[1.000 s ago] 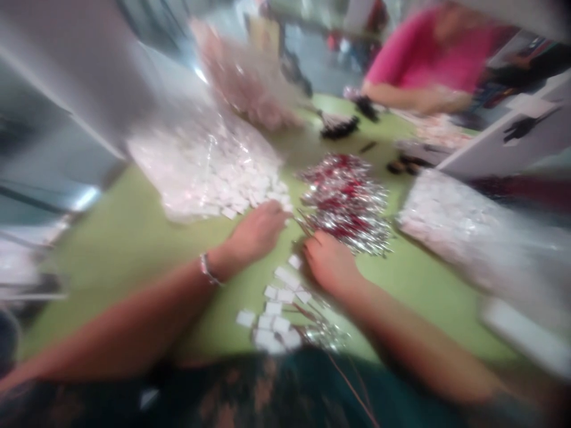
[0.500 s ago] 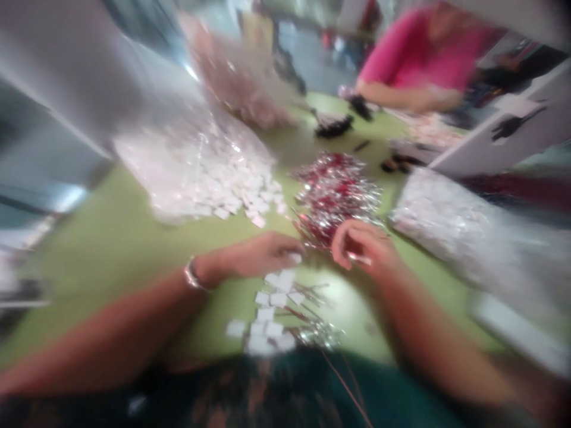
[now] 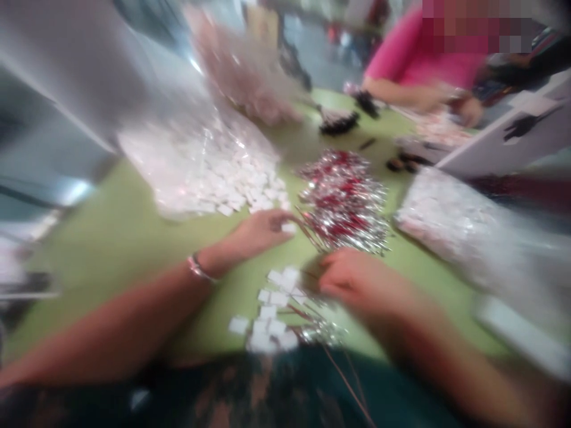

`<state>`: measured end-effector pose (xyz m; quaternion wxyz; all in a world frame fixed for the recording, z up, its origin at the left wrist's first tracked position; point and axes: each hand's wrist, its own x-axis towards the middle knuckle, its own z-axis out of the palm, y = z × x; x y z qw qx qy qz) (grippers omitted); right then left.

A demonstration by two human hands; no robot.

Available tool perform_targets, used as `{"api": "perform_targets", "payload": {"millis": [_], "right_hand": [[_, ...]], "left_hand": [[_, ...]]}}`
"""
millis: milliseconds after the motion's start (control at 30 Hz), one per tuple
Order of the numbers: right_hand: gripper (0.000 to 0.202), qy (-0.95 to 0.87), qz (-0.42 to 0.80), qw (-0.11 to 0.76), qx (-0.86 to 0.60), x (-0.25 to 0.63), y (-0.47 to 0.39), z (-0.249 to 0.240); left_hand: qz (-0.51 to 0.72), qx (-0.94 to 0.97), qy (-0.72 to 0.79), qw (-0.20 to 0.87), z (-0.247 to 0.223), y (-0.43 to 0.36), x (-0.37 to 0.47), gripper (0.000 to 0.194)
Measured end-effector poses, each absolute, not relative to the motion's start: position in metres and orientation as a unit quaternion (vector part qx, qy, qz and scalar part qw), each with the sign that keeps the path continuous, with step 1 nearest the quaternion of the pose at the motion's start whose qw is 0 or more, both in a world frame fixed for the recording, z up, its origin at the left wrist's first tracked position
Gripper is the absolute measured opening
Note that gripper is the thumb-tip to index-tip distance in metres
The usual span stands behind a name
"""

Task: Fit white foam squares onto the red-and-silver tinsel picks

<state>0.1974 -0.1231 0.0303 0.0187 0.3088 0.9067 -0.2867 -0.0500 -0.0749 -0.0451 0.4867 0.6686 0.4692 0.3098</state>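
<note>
My left hand (image 3: 263, 233), a bracelet on its wrist, pinches a small white square (image 3: 288, 227) just in front of the loose white squares (image 3: 241, 184) spilling from a clear bag. My right hand (image 3: 343, 274) is closed above the near pile; what it holds, if anything, is hidden and blurred. Beyond it lies a heap of silver and red tinsel pieces (image 3: 343, 199) with thin stems pointing left. Nearer my body, white squares with thin stems (image 3: 274, 327) lie in a loose cluster, silver tips (image 3: 323, 333) at their right.
A green table (image 3: 147, 261) carries everything. At the right are a filled clear bag (image 3: 450, 208) and a pale flat box (image 3: 517, 333). Dark-tipped bundles (image 3: 339, 123) lie at the back. A person in a pink top (image 3: 401, 56) works across the table beside a white panel (image 3: 499, 131).
My left hand has moved slightly away from me, toward the loose squares. My right hand has turned over and come down toward the near pile; the white piece at its fingers no longer shows.
</note>
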Motion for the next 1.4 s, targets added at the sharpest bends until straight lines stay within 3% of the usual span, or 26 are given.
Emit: {"api": "perform_targets", "payload": {"millis": [133, 333, 533, 667, 767, 933, 1133, 1400], "right_hand": [[0.015, 0.877, -0.193, -0.036, 0.439, 0.185, -0.127, 0.017], [0.017, 0.832, -0.166, 0.013, 0.529, 0.158, -0.136, -0.013], [0.016, 0.780, -0.232, -0.057, 0.578, 0.170, -0.123, -0.011], [0.017, 0.739, -0.314, -0.154, 0.575, 0.176, -0.117, -0.005], [0.014, 0.737, -0.336, -0.176, 0.560, 0.174, -0.118, -0.004], [0.019, 0.762, -0.323, -0.182, 0.532, 0.174, -0.122, -0.006], [0.018, 0.762, -0.267, -0.213, 0.551, 0.178, -0.120, -0.004], [0.021, 0.785, -0.227, -0.221, 0.532, 0.181, -0.121, -0.005]], "left_hand": [[0.300, 0.651, 0.494, 0.493, -0.046, -0.074, -0.053, 0.034], [0.308, 0.637, 0.468, 0.530, -0.039, -0.079, -0.052, 0.034], [0.303, 0.582, 0.448, 0.607, -0.041, -0.083, -0.045, 0.036], [0.299, 0.538, 0.431, 0.660, -0.041, -0.084, -0.043, 0.029], [0.290, 0.539, 0.408, 0.677, -0.041, -0.084, -0.043, 0.026], [0.284, 0.579, 0.411, 0.644, -0.042, -0.085, -0.044, 0.026], [0.318, 0.576, 0.427, 0.621, -0.033, -0.089, -0.039, 0.048], [0.324, 0.601, 0.476, 0.555, -0.045, -0.087, -0.042, 0.027]]}}
